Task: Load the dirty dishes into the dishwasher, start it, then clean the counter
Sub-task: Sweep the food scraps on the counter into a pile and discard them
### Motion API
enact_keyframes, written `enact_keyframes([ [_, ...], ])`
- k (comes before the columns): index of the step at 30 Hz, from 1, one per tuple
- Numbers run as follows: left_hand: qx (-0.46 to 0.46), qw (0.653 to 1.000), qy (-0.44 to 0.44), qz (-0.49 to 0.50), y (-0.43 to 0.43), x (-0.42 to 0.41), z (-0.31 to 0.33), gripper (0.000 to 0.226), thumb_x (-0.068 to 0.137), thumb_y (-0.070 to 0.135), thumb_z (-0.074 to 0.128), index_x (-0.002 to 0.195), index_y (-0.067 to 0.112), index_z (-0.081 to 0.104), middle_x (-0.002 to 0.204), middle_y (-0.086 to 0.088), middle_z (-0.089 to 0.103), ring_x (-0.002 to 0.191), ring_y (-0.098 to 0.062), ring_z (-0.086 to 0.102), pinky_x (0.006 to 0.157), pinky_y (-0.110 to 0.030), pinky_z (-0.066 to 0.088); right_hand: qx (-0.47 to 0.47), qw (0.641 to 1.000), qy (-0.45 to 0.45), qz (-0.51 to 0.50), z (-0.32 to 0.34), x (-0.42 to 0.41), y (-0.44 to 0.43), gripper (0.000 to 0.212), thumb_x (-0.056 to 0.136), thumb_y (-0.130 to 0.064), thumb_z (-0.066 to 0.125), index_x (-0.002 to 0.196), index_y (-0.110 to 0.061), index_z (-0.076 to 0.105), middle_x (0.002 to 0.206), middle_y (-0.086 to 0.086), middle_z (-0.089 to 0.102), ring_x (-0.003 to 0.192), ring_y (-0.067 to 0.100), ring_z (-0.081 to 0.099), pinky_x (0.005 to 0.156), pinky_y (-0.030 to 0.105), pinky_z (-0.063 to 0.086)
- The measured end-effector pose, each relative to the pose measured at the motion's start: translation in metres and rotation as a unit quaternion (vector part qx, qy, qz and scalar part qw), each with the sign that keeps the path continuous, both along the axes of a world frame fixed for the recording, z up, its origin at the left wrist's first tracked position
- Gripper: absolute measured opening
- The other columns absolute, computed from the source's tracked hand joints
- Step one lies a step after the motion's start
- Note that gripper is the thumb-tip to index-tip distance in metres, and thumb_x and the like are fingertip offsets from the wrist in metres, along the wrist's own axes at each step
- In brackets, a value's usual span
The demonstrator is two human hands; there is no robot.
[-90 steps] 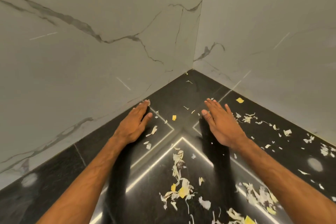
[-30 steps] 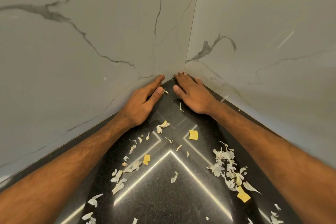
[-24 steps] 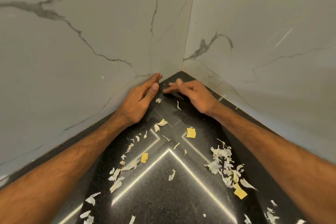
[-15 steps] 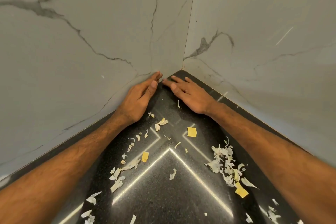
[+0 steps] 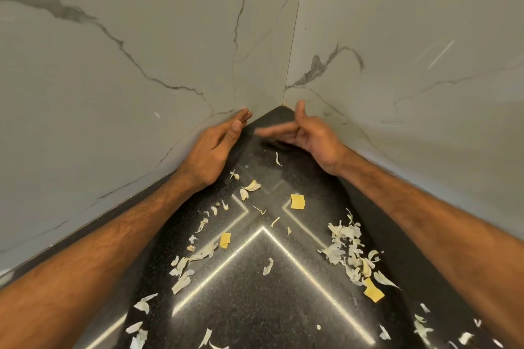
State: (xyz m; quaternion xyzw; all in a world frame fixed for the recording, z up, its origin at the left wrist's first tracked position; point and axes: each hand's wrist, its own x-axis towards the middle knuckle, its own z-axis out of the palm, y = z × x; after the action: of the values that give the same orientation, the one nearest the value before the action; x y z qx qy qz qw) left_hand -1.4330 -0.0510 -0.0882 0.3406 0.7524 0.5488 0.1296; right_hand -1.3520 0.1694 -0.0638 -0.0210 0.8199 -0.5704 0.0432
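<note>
Both my hands are deep in the corner of the black speckled counter (image 5: 255, 306). My left hand (image 5: 215, 150) lies flat along the foot of the left wall, fingers straight and together, its fingertips near the corner. My right hand (image 5: 306, 136) stands on its edge by the right wall, thumb up, fingers stretched leftward and motion-blurred just above the counter. Neither hand holds anything. White onion-like peel scraps (image 5: 348, 249) and small yellow pieces (image 5: 297, 202) are strewn over the counter behind the hands.
Two grey marble-veined walls (image 5: 141, 51) meet at the corner and close in the counter on the left and right. More peel scraps (image 5: 181, 272) lie toward the front along my left forearm. Bright strip-light reflections cross the counter.
The hands went from the counter's middle into the corner. In the last half second my right hand lifted off flat onto its edge and swept its fingers leftward; the left hand stayed put.
</note>
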Motion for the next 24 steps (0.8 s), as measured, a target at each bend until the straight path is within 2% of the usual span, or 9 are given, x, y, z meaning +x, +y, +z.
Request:
enact_keyframes([
  [2, -0.023, 1.0, 0.015, 0.003, 0.0, 0.0, 0.001, 0.083, 0.091, 0.077, 0.027, 0.152, 0.021, 0.036, 0.153, 0.01, 0.041, 0.14, 0.0, 0.037, 0.12, -0.037, 0.028, 0.158, 0.987, 0.006, -0.019, 0.004, 0.005, 0.006, 0.062, 0.107, -0.044, 0.007, 0.144, -0.022, 0.051, 0.14, -0.021, 0.051, 0.138, 0.0, 0.034, 0.123, 0.032, 0.015],
  [4, -0.076, 0.995, 0.059, 0.001, 0.0, 0.003, 0.003, 0.08, 0.091, 0.077, 0.022, 0.152, 0.027, 0.036, 0.154, 0.012, 0.04, 0.14, 0.002, 0.035, 0.12, -0.033, 0.028, 0.334, 0.942, 0.008, 0.04, -0.001, 0.009, -0.001, 0.068, 0.1, -0.056, 0.002, 0.156, -0.026, 0.027, 0.159, -0.017, 0.022, 0.143, -0.007, 0.007, 0.123, 0.03, -0.001],
  [6, -0.145, 0.983, 0.109, -0.015, 0.001, 0.008, 0.006, 0.078, 0.09, 0.074, 0.018, 0.153, 0.03, 0.032, 0.154, 0.011, 0.039, 0.138, 0.003, 0.032, 0.119, -0.03, 0.027, 0.373, 0.922, 0.032, 0.094, -0.008, 0.013, -0.014, 0.081, 0.091, -0.067, -0.003, 0.158, -0.026, 0.017, 0.164, -0.01, 0.011, 0.146, -0.005, 0.0, 0.123, 0.031, -0.004],
  [8, -0.202, 0.967, 0.149, -0.048, 0.001, 0.016, 0.006, 0.082, 0.087, 0.077, 0.012, 0.154, 0.033, 0.026, 0.156, 0.007, 0.036, 0.139, 0.002, 0.026, 0.119, -0.03, 0.021, 0.32, 0.939, 0.016, 0.125, -0.006, 0.03, -0.025, 0.069, 0.095, -0.061, 0.003, 0.155, -0.032, 0.021, 0.164, -0.008, 0.017, 0.147, -0.002, 0.006, 0.123, 0.03, 0.001],
  [10, -0.227, 0.957, 0.162, -0.076, -0.003, 0.025, 0.004, 0.084, 0.084, 0.084, 0.007, 0.154, 0.039, 0.021, 0.158, 0.008, 0.031, 0.145, -0.005, 0.023, 0.122, -0.039, 0.018, 0.189, 0.974, -0.022, 0.119, 0.005, 0.055, -0.024, 0.051, 0.104, -0.051, 0.01, 0.147, -0.043, 0.035, 0.157, -0.009, 0.036, 0.143, 0.002, 0.029, 0.122, 0.027, 0.014],
  [12, -0.211, 0.963, 0.142, -0.092, -0.009, 0.035, 0.004, 0.079, 0.084, 0.085, 0.009, 0.152, 0.045, 0.022, 0.155, 0.01, 0.035, 0.145, -0.011, 0.029, 0.121, -0.043, 0.022, 0.145, 0.989, -0.005, 0.033, 0.013, 0.081, -0.004, 0.049, 0.105, -0.048, 0.013, 0.144, -0.045, 0.042, 0.151, -0.017, 0.041, 0.138, -0.002, 0.036, 0.12, 0.027, 0.019],
  [14, -0.175, 0.972, 0.118, -0.105, -0.014, 0.048, 0.005, 0.074, 0.087, 0.082, 0.014, 0.151, 0.045, 0.026, 0.152, 0.011, 0.042, 0.141, -0.009, 0.038, 0.118, -0.04, 0.028, 0.237, 0.97, 0.03, -0.045, 0.015, 0.099, 0.031, 0.055, 0.102, -0.052, 0.013, 0.151, -0.039, 0.033, 0.156, -0.023, 0.023, 0.144, -0.007, 0.014, 0.123, 0.032, 0.009],
  [18, -0.118, 0.982, 0.085, -0.122, -0.017, 0.068, 0.009, 0.071, 0.092, 0.076, 0.021, 0.151, 0.037, 0.031, 0.152, 0.013, 0.042, 0.139, -0.002, 0.04, 0.118, -0.039, 0.031, 0.411, 0.911, -0.005, 0.042, 0.001, 0.112, 0.067, 0.068, 0.099, -0.06, 0.017, 0.159, -0.029, 0.009, 0.165, -0.015, 0.0, 0.148, -0.005, -0.01, 0.126, 0.04, 0.002],
  [24, -0.038, 0.992, 0.036, -0.114, -0.018, 0.073, 0.006, 0.072, 0.096, 0.07, 0.026, 0.153, 0.026, 0.032, 0.154, 0.01, 0.04, 0.141, -0.007, 0.04, 0.118, -0.044, 0.03, 0.123, 0.992, 0.018, 0.032, 0.004, 0.125, 0.016, 0.061, 0.099, -0.055, 0.025, 0.153, -0.029, 0.032, 0.161, -0.017, 0.025, 0.148, 0.001, 0.022, 0.121, 0.028, 0.019],
])
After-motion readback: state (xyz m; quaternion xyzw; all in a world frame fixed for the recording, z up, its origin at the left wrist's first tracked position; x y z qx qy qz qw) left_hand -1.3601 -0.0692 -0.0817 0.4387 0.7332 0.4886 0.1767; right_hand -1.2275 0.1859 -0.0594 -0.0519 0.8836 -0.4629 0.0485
